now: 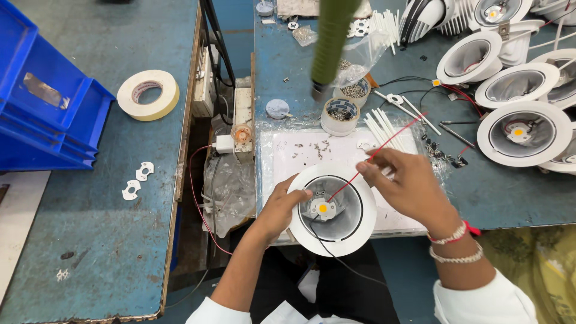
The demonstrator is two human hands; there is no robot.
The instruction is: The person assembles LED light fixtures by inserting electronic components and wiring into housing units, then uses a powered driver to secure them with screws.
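Fixture: white round downlight housing sits on the white sheet at the near edge of your blue bench, open side up
Centre: yellow LED chip lies in the middle of the dark reflector cone, with a black wire running out over the near rim towards you
Left hand: your left hand grips the housing's left rim, thumb hooked over the edge into the cone
Right hand: your right hand pinches the red wire between thumb and fingertips, just above the housing's far right rim
Wire path: one end of the red wire runs down to the LED chip, the other rises away to the right
Behind the sheet: bundle of white sleeves, two small tubs of screws, hanging green-handled driver
Right side: more white downlight housings, well apart from your hands
Left bench: roll of tape and blue bins
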